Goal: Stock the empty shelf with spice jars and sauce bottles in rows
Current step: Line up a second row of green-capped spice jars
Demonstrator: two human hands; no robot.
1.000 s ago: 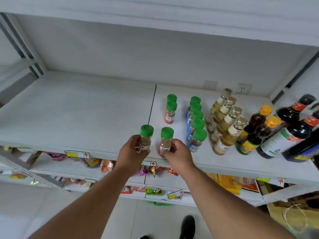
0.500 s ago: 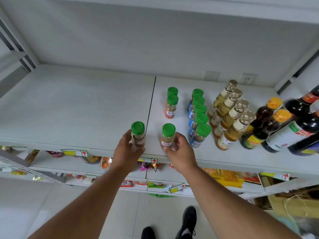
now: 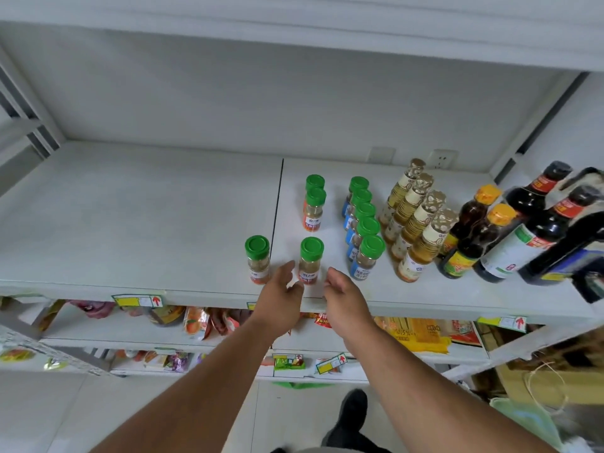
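Note:
Two green-capped spice jars stand near the front edge of the white shelf (image 3: pixel 130 223): one jar (image 3: pixel 258 264) to the left, another jar (image 3: pixel 310 261) in the middle. My left hand (image 3: pixel 281 295) and my right hand (image 3: pixel 343 295) flank the middle jar from below, fingers relaxed, holding nothing. Behind it stand two more orange-labelled jars (image 3: pixel 314 207). To the right runs a row of blue-labelled jars (image 3: pixel 364 223), then golden bottles (image 3: pixel 415 223), amber bottles (image 3: pixel 474 237) and dark sauce bottles (image 3: pixel 542 223).
The shelf's left half is bare up to the seam (image 3: pixel 277 204). A wall socket (image 3: pixel 441 158) sits at the back. Lower shelves (image 3: pixel 130 328) hold snack packets. Boxes and a green bag (image 3: pixel 529 420) lie on the floor at right, near my shoe (image 3: pixel 351 413).
Both hands have let go of the two front jars, which now stand on the shelf, and have drawn back toward the shelf's front edge.

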